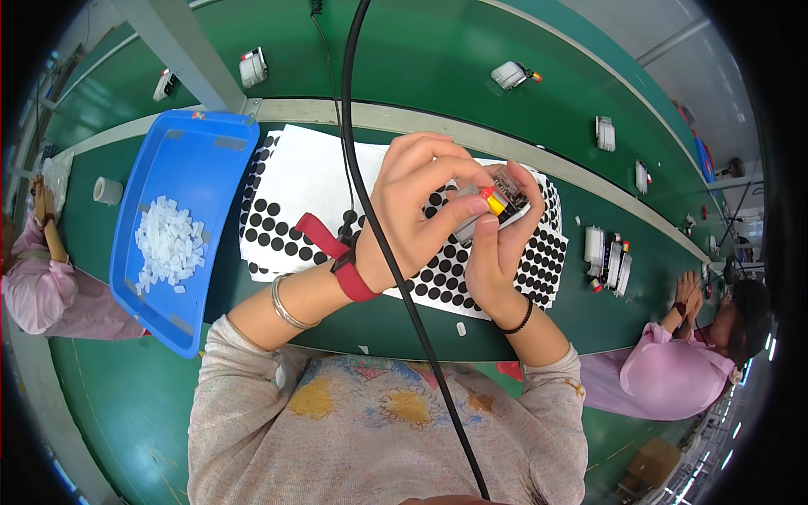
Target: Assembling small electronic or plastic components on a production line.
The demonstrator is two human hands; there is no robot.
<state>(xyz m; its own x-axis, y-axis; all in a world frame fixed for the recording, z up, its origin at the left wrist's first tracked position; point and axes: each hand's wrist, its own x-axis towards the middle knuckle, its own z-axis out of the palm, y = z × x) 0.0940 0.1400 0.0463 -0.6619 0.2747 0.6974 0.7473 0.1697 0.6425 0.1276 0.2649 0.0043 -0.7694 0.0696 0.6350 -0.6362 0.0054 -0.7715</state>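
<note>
From my remote view I see first the green counter (353, 324), which runs across the whole picture, and behind it a green conveyor belt (438, 59) carrying small white devices. On the counter, to the left, stands a blue tray (198, 156) with a heap of small white plastic pieces (168, 244) inside. In the middle lie white sheets with black round stickers (282, 223), partly under the hands. Above these sheets both hands are raised and meet together. The left hand (412, 210), with a red strap on its wrist, is closed around a small module (497, 202) with a clear housing and a yellow and red part; its fingers wrap the module from the left and from above. The right hand (497, 248) is also closed on the same module, holding it from below and from the right, the thumb pressing near the yellow part. So the module sits between the fingertips of both hands, lifted off the counter. A black cable (370, 227) hangs across the left wrist.
</note>
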